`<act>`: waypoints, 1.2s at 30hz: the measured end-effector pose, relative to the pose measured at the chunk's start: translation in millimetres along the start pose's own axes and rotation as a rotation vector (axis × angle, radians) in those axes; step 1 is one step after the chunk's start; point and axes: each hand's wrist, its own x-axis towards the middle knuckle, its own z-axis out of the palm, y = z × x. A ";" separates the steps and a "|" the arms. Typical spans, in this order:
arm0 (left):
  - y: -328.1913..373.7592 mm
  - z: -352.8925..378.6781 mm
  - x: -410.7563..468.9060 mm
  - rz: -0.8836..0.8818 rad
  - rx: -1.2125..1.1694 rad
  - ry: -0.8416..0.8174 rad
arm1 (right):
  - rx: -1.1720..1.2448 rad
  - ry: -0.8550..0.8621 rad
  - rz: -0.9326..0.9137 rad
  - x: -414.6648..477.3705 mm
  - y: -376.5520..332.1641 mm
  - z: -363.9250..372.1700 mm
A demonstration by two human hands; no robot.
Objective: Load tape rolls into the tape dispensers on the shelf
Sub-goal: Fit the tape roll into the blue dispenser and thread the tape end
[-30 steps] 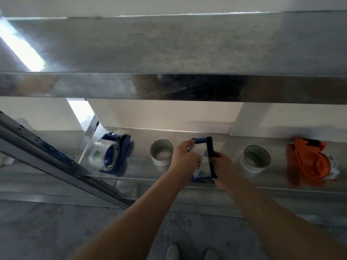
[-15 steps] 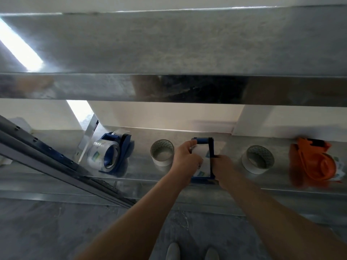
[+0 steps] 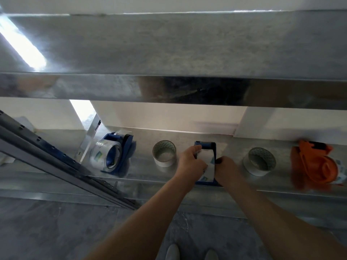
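1. over the last second the hands have hardly shifted: the left hand [image 3: 189,163] and right hand [image 3: 226,168] stay on the blue dispenser [image 3: 205,144] at the front of the shelf [image 3: 187,136]. more of the white tape roll [image 3: 207,162] now shows between them.
2. my reading is that the roll is now seated in the frame and the free end is being fed up toward the roller (the threading itself is hidden by the left hand).
3. the left fingers [image 3: 196,149] are curled over the roll's left edge, their tips close to the dispenser's far end.
4. the right fingers [image 3: 218,160] are clamped on the dispenser's right side wall, seemingly to steady it.
5. the tape roll sits inside the blue dispenser, touching the left fingers and just beside the right ones.
6. left of the blue dispenser lies a loose roll [image 3: 164,153], and beyond it a second dispenser [image 3: 112,152] already holding clear tape.
7. right of the blue dispenser lies another loose roll [image 3: 260,164], then an orange dispenser [image 3: 315,164], blurred, which seems loaded.
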 end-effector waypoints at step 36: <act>-3.3 -0.9 -10.4 0.013 0.038 0.032 | 0.230 0.097 0.074 -17.9 11.9 -7.7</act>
